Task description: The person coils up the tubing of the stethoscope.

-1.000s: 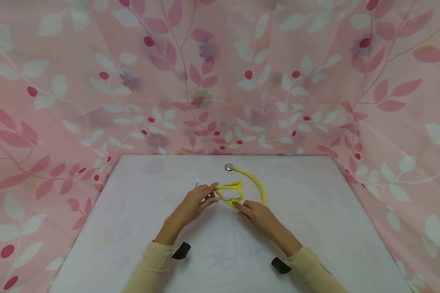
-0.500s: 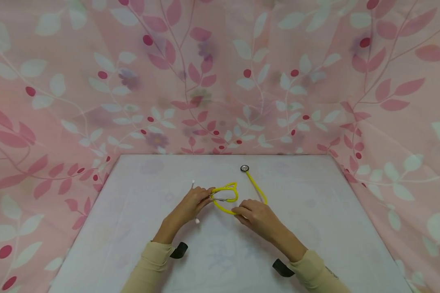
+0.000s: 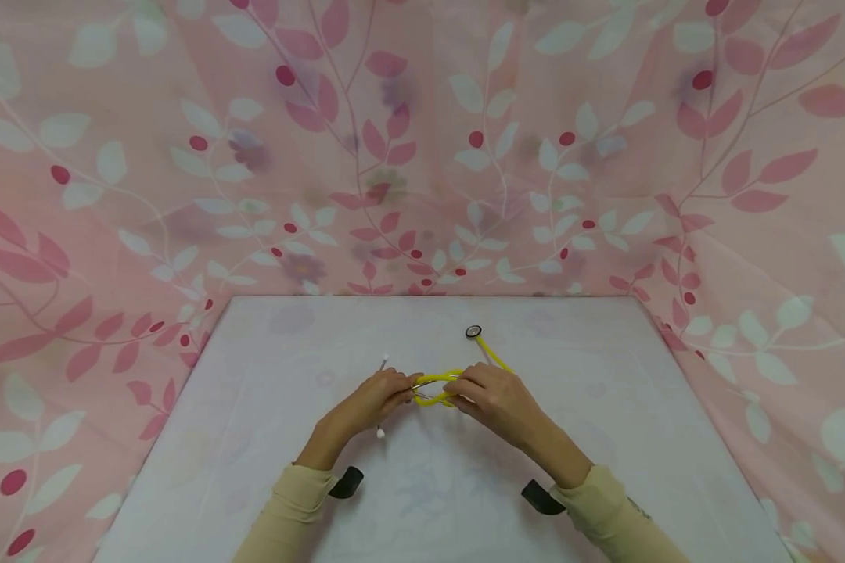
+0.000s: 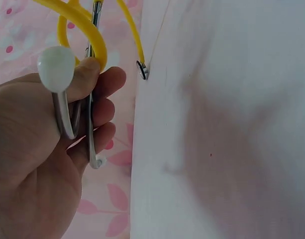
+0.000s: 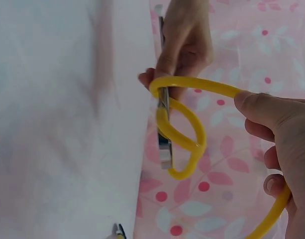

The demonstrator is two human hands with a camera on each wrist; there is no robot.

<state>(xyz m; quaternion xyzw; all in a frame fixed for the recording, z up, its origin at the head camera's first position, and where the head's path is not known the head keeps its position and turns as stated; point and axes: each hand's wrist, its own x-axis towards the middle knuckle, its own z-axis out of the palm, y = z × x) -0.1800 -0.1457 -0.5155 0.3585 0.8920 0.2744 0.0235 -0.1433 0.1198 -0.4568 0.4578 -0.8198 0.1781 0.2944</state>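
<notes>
Stethoscope (image 3: pixel 434 378) is sitting between the two hands over the middle of the table (image 3: pixel 422 508). Left hand (image 3: pixel 375 400) is gripping the headset end: its grip is narrow, thumb and fingers pinching the metal ear tubes (image 4: pixel 90 119), with a bend of yellow tubing (image 5: pixel 207 85) lying right at the thumb tip. Two white eartips are poking out past that hand, the far one (image 3: pixel 385 357) on the far side and the near one (image 3: pixel 380 433) on the near side.

Right hand (image 3: pixel 494 407) is holding the tubing, grip closed around it: thumb and forefinger are pinching one stretch, and the tube is coming out again below the curled fingers. Between the hands, the tubing is looping around the metal tubes near the left fingertips; the Y-joint (image 5: pixel 197 148) is hanging below the loop in the right wrist view. Chest piece (image 3: pixel 473 331) is lying beyond the right hand, toward the far table edge, its tube running back to that hand; cannot tell if it is touching the table.

Both forearms are wearing beige sleeves (image 3: pixel 299 493), with a black piece (image 3: pixel 347 482) showing beside each cuff. Pink leaf-print sheeting (image 3: pixel 422 156) is covering the background.
</notes>
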